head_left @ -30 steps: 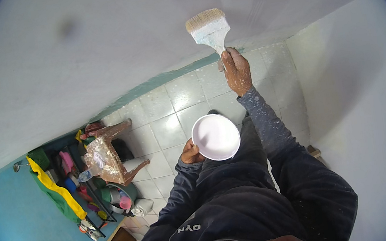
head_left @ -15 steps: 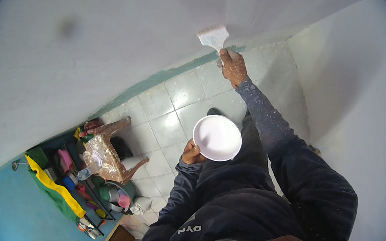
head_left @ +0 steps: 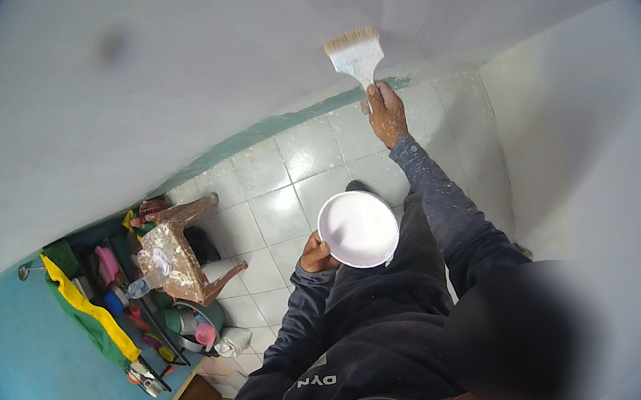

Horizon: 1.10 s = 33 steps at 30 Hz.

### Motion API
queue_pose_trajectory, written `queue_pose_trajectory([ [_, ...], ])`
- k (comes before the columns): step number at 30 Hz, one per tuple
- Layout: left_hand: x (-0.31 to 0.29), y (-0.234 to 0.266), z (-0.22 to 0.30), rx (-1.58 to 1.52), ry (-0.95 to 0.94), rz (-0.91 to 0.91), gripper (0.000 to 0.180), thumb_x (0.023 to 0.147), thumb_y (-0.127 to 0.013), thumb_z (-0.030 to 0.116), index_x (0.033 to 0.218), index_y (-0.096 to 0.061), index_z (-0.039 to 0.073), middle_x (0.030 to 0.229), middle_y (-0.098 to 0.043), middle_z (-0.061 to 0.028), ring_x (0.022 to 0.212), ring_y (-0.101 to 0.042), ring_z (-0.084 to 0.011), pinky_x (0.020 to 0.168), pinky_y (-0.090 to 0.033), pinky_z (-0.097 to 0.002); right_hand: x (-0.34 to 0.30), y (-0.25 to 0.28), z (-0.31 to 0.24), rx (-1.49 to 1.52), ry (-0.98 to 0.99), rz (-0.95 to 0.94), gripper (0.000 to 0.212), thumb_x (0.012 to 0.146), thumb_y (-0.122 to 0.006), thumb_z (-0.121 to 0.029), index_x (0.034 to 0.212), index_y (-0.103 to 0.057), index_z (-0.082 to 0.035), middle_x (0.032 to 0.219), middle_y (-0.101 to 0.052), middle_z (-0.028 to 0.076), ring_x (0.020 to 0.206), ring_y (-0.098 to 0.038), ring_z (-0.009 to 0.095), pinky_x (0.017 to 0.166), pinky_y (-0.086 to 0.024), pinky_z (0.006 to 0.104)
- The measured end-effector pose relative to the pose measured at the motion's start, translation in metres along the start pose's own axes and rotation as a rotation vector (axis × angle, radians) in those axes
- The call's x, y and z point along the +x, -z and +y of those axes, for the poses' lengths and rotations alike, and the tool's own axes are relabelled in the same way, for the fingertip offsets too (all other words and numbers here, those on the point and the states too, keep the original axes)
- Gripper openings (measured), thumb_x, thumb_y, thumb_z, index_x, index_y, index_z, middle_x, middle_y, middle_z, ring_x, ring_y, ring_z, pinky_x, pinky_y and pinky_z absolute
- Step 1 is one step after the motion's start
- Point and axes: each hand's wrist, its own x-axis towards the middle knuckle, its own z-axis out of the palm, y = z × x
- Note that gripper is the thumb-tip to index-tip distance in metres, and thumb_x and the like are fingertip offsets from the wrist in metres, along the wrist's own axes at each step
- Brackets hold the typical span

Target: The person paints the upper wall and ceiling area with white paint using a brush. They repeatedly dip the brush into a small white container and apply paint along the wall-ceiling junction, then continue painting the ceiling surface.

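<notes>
While the right grip (head_left: pixel 386 114), clenched on a flat white pale-bristled brush (head_left: pixel 359 57), had tipped it farther outward ahead—mid-stroke, seemingly—the left grip (head_left: pixel 316 254) pinched a round white paint-filled tub (head_left: pixel 326 219).

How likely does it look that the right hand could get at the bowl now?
Probably yes: the right hand is gripping the brush, but the bowl, held by the left hand, is open-topped and nothing visible blocks the way between.

The tub (head_left: pixel 329 227) looks like smooth plastic. The brush (head_left: pixel 358 57) has rough, hairy bristles (head_left: pixel 352 37). Floor tiles (head_left: pixel 277 210) shine. The wall (head_left: pixel 197 62) looks dull. The sleeve (head_left: pixel 443 193) is speckled cloth.
</notes>
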Motion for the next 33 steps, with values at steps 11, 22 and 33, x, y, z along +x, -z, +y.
queue_pose_trajectory([
  [11,-0.004,0.008,-0.005,0.006,0.032,0.010,0.090,0.077,-0.080,0.034,0.144,-0.035,-0.005,0.135,-0.051,-0.0203,0.123,-0.053,-0.0351,0.106,-0.043,-0.0478,0.003,0.010,-0.033,0.044,-0.223,-0.064,0.064,0.099,-0.045,-0.059,0.103,-0.062,0.002,0.070,-0.057,0.002,0.045,-0.041,0.009,0.040,-0.034,0.0254],
  [22,-0.004,0.006,-0.002,0.047,0.022,0.005,0.093,0.076,-0.081,0.038,0.144,-0.035,-0.005,0.135,-0.052,-0.0197,0.123,-0.054,-0.0344,0.104,-0.044,-0.0469,0.002,0.011,0.060,-0.002,-0.336,0.029,0.051,0.102,-0.050,-0.047,0.103,-0.064,0.002,0.072,-0.058,0.003,0.054,-0.044,0.011,0.050,-0.037,0.0273],
  [33,-0.005,-0.003,0.001,0.016,0.022,-0.015,0.090,0.076,-0.081,0.035,0.143,-0.035,-0.005,0.132,-0.054,-0.0195,0.120,-0.056,-0.0337,0.103,-0.046,-0.0464,-0.002,0.067,-0.116,0.151,-0.164,0.058,0.052,0.100,-0.053,-0.050,0.107,-0.065,0.000,0.069,-0.055,-0.001,0.049,-0.038,0.003,0.040,-0.027,0.0193],
])
